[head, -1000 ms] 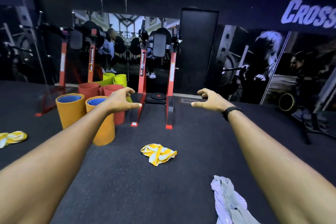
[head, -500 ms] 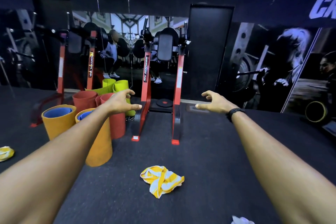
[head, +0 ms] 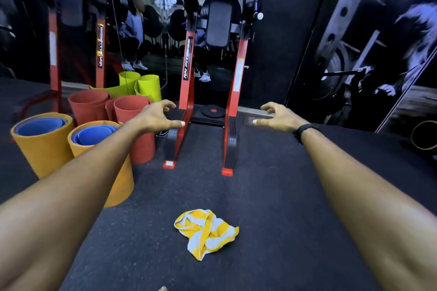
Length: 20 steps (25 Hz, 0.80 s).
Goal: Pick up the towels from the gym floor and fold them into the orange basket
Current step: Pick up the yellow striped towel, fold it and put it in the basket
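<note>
Dark gym floor (head: pixel 272 196) fills most of the view, wide bare stretch from centre out to 3 o'clock and down to 6; far edge meets the mirrored wall (head: pixel 142 30) at 12. Red machine frame (head: pixel 189 92) stands at 12, its two feet reaching toward centre with a bare lane of floor between them. Rolled mats crowd 9–10 o'clock: two orange rolls with blue cores (head: pixel 45 146), red rolls (head: pixel 132 111) behind, green rolls (head: pixel 139 85) at the back (left arm crosses in front of them). Both arms stretch forward, left hand (head: pixel 160 118) at about 11, right hand (head: pixel 279 117) at about 1, each with fingers spread and loosely curved, thumbs pointing inward, holding nothing; black wristband (head: pixel 305 131) on the right wrist. Yellow-and-white striped towel (head: pixel 205 231) lies crumpled on the floor at 6 o'clock, well apart from both hands, between the forearms and nearer the camera. Its long axis runs roughly 10 to 4, tail end pointing down to 6. No orange basket identifiable.
</note>
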Each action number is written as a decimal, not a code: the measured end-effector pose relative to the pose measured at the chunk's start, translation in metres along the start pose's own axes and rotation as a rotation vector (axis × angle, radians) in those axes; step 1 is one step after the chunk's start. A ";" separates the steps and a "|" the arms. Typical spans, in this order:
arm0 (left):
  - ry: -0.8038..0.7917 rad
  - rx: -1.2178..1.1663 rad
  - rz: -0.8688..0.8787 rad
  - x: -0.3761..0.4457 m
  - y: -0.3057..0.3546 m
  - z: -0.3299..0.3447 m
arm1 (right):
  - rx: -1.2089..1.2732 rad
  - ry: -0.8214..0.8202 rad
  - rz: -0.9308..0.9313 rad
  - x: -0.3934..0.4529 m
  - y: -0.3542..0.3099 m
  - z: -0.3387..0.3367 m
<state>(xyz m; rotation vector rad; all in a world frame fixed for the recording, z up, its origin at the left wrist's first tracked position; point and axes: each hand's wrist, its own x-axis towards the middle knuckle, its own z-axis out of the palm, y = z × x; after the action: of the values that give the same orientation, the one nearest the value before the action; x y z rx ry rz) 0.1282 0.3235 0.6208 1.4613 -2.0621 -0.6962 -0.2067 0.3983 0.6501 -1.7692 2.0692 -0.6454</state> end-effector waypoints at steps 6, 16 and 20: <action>-0.128 -0.029 -0.067 0.190 -0.091 0.058 | -0.006 -0.098 0.131 0.180 0.040 0.074; -0.460 0.004 -0.348 0.332 -0.278 0.266 | 0.028 -0.372 0.322 0.349 0.187 0.314; -0.559 0.015 -0.428 0.338 -0.382 0.386 | 0.053 -0.520 0.388 0.375 0.286 0.461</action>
<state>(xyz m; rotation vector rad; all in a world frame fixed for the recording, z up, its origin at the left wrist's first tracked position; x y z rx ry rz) 0.0359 -0.0643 0.1203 1.9044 -2.1481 -1.3935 -0.2605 0.0085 0.1211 -1.2728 1.9147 -0.1074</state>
